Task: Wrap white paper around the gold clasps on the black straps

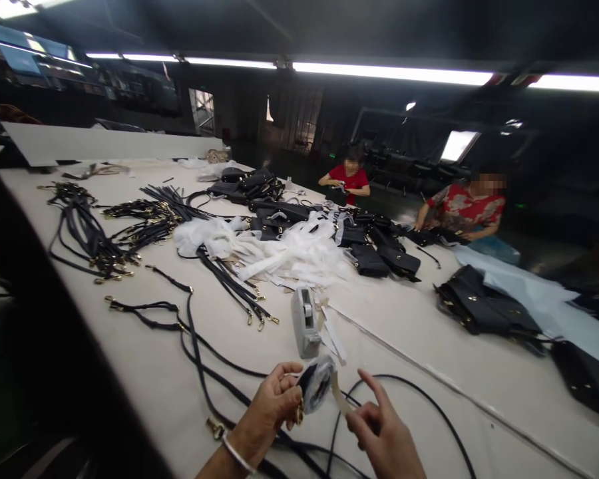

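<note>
My left hand is closed around a coiled black strap wrapped in thin white paper, with a gold clasp showing under the fingers. My right hand pinches a strip of tape that runs to the wrapped coil, its forefinger raised. Both hands hover low over the near edge of the long white table. A grey tape dispenser stands just beyond them.
Loose black straps with gold clasps trail across the near table, and more lie bundled at the left. A heap of white wrapping paper and black bags fill the middle and right. Two people sit at the far side.
</note>
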Motion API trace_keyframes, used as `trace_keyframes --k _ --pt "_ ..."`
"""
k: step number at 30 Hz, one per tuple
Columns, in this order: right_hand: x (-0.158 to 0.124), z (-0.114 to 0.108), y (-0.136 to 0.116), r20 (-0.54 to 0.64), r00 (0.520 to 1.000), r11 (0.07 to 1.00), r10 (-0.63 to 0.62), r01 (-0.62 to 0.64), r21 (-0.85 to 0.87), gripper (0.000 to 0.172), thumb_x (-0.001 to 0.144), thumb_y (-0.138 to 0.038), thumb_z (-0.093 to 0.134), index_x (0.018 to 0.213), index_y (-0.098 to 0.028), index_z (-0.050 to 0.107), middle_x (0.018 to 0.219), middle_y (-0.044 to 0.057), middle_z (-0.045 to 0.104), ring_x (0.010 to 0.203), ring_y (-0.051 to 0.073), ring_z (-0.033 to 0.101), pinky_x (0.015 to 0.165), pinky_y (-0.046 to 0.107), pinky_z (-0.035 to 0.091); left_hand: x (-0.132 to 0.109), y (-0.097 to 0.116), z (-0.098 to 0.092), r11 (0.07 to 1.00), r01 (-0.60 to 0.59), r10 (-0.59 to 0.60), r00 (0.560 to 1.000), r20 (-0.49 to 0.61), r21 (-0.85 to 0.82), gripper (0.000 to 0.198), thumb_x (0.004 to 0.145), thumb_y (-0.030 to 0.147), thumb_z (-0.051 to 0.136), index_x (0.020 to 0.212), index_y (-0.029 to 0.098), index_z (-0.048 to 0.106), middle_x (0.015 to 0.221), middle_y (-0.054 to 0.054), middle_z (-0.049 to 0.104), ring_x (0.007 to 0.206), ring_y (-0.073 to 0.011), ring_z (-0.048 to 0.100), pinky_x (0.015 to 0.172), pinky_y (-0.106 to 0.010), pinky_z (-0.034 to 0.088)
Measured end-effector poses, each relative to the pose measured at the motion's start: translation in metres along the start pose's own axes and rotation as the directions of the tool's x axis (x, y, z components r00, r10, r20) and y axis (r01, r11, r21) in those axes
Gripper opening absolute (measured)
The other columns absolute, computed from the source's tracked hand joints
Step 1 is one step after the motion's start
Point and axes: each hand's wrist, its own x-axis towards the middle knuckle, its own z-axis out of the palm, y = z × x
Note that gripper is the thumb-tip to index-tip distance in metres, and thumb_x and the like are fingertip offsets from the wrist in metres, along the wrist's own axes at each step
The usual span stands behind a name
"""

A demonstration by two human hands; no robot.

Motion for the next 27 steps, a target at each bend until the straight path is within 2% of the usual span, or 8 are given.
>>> trace_keyframes --k 5,9,12,16,19,24,27 --pt "-0.023 -0.025 -0.014 -0.026 0.999 0.999 -0.046 0.045 -0.025 0.084 0.072 -0.048 0.063 0.147 -0.022 0.038 0.056 -0.007 0.063 0.05 0.019 0.052 0.055 0.032 0.045 0.009 -0.006 0.015 0.997 -0.013 0.015 1.0 0.024 -0.076 0.088 0.055 0.056 0.089 0.122 0.017 0.047 0.07 0.007 0.053 0.047 -0.0057 0.049 0.039 -0.017 0.029" --pt "-0.034 -0.039 -0.018 0.009 1.0 1.0 0.017 -0.017 0.0 0.091 0.072 -0.047 0.061 0.151 -0.018 0.028 0.056 -0.007 0.062 0.051 0.019 0.054 0.055 0.031 0.045 0.011 -0.003 0.021 0.996 -0.003 0.006 0.999 0.032 -0.092 0.088 0.056 0.054 0.09 0.123 0.016 0.047 0.07 0.006 0.054 0.047 -0.0058 0.05 0.041 -0.018 0.028" --pt "-0.03 -0.034 -0.024 0.034 0.999 1.0 0.007 -0.007 -0.001 0.089 0.075 -0.042 0.06 0.152 -0.017 0.025 0.058 -0.008 0.062 0.053 0.018 0.054 0.056 0.03 0.044 0.007 -0.001 0.03 0.999 0.008 -0.004 0.995 0.099 -0.049 0.091 0.055 0.055 0.09 0.124 0.015 0.046 0.071 0.006 0.055 0.048 -0.0066 0.05 0.041 -0.02 0.028" --pt "-0.021 -0.019 -0.032 0.025 0.998 0.99 -0.05 0.046 0.136 0.087 0.08 -0.044 0.061 0.152 -0.02 0.019 0.061 -0.008 0.06 0.055 0.017 0.051 0.059 0.03 0.046 0.004 -0.005 0.039 0.999 0.045 -0.041 0.988 0.148 -0.021 0.096 0.053 0.054 0.091 0.126 0.014 0.044 0.073 0.005 0.056 0.052 -0.0072 0.05 0.044 -0.02 0.03" --pt "-0.02 -0.019 -0.031 0.014 0.998 0.976 -0.065 0.06 0.209 0.088 0.08 -0.045 0.064 0.152 -0.021 0.02 0.06 -0.008 0.058 0.055 0.016 0.05 0.058 0.03 0.044 0.005 -0.006 0.036 0.999 0.046 -0.043 0.991 0.127 -0.021 0.101 0.052 0.056 0.091 0.129 0.013 0.041 0.073 0.005 0.057 0.05 -0.0065 0.048 0.043 -0.02 0.029" --pt "-0.022 -0.031 -0.021 0.06 0.997 0.957 0.046 -0.061 0.283 0.101 0.073 -0.051 0.073 0.152 -0.021 0.019 0.061 -0.007 0.061 0.049 0.014 0.045 0.05 0.027 0.039 0.004 -0.001 0.032 1.0 0.03 -0.029 0.996 0.085 -0.01 0.104 0.052 0.054 0.091 0.131 0.013 0.038 0.072 0.006 0.057 0.053 -0.0077 0.049 0.043 -0.02 0.03" --pt "-0.021 -0.027 -0.021 0.066 0.997 0.95 0.049 -0.067 0.306 0.106 0.071 -0.055 0.074 0.152 -0.017 0.017 0.066 -0.003 0.067 0.049 0.014 0.044 0.048 0.027 0.037 0.003 -0.004 0.037 0.999 0.034 -0.035 0.995 0.092 0.013 0.103 0.052 0.051 0.092 0.13 0.013 0.038 0.071 0.006 0.056 0.051 -0.0076 0.048 0.043 -0.02 0.03"
